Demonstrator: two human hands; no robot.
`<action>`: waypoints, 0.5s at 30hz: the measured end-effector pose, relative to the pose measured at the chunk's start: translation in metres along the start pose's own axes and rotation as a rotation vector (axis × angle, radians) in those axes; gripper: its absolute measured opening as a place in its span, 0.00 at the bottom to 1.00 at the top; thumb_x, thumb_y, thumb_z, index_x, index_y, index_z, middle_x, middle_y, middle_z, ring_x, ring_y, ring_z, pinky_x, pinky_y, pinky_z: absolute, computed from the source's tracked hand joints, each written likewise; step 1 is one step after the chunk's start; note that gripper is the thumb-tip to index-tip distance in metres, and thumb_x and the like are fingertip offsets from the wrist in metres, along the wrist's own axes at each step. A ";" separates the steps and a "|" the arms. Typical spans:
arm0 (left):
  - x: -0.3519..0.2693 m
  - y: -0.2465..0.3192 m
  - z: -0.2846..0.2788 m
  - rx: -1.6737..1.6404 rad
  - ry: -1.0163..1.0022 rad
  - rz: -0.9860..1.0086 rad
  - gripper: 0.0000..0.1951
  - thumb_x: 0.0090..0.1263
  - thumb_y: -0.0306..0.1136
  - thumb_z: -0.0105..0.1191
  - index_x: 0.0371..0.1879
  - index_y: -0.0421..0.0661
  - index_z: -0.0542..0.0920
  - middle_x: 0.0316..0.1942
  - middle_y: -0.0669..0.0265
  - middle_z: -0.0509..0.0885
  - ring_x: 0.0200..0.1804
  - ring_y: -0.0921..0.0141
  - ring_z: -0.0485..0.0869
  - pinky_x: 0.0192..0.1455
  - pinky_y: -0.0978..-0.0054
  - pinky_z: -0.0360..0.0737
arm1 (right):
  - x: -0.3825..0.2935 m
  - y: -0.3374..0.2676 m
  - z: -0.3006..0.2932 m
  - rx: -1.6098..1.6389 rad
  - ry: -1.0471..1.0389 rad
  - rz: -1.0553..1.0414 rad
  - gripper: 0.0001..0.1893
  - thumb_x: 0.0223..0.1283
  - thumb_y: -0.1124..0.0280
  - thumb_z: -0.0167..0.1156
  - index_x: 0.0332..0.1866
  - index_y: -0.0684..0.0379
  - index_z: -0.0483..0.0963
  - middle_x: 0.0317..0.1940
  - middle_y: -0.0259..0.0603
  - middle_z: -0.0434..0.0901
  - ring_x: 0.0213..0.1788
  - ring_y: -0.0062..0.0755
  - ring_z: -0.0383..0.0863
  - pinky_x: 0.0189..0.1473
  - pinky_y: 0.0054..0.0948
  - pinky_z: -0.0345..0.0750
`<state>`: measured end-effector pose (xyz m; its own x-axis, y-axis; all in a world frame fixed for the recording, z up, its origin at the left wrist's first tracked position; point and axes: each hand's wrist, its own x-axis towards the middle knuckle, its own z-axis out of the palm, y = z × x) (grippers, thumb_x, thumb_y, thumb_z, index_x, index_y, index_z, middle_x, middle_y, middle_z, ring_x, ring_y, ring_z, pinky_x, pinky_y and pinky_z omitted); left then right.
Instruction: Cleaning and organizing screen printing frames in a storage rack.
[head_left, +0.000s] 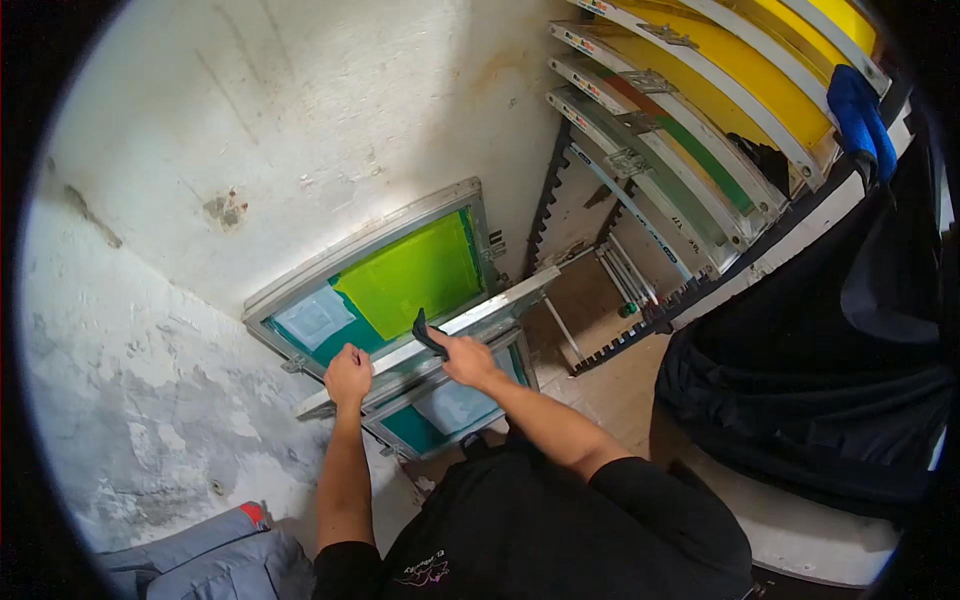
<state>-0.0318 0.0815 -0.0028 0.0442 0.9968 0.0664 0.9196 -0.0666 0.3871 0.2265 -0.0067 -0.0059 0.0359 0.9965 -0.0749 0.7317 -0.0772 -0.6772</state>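
My left hand (349, 376) is closed around the top edge of a metal screen-printing frame (397, 356), near its left end. That frame stands tilted, its long upper edge running up to the right. My right hand (469, 361) holds a black cloth (427, 334) at the same edge. Behind it, a screen-printing frame with a lime-green and teal mesh (409, 277) leans against the wall. Closer to my body is another screen (457, 405) with teal and pale areas. The lower part of the held frame is hidden.
To the right, a black toothed rack (551, 195) holds several stacked screens (652, 127), some with yellow mesh. A blue cloth (862, 124) hangs at its corner. Black fabric (795, 360) drapes below. A grey bag or garment (210, 559) lies lower left, beside the peeling wall (172, 405).
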 end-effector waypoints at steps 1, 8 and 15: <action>0.000 -0.001 0.001 -0.021 0.019 0.010 0.13 0.73 0.43 0.56 0.34 0.46 0.81 0.33 0.55 0.88 0.41 0.48 0.86 0.43 0.48 0.79 | 0.003 0.011 -0.016 -0.058 -0.060 0.051 0.43 0.54 0.73 0.63 0.80 0.35 0.66 0.43 0.64 0.86 0.46 0.66 0.87 0.53 0.58 0.83; -0.010 -0.004 0.004 -0.007 0.010 -0.008 0.11 0.71 0.43 0.57 0.35 0.48 0.83 0.32 0.57 0.89 0.40 0.49 0.87 0.43 0.49 0.80 | -0.010 0.141 -0.156 -0.152 0.265 0.220 0.31 0.60 0.70 0.63 0.72 0.45 0.77 0.52 0.57 0.87 0.55 0.61 0.86 0.58 0.55 0.82; -0.003 -0.002 0.006 0.025 0.003 -0.063 0.11 0.70 0.42 0.57 0.36 0.48 0.84 0.34 0.57 0.89 0.41 0.49 0.88 0.43 0.49 0.81 | -0.010 0.100 -0.094 -0.004 0.117 0.229 0.38 0.63 0.67 0.66 0.81 0.41 0.65 0.46 0.62 0.86 0.49 0.67 0.86 0.51 0.57 0.81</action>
<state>-0.0311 0.0789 -0.0094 -0.0149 0.9989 0.0452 0.9300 -0.0028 0.3675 0.3631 -0.0219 -0.0039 0.2794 0.9499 -0.1402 0.6980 -0.3012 -0.6496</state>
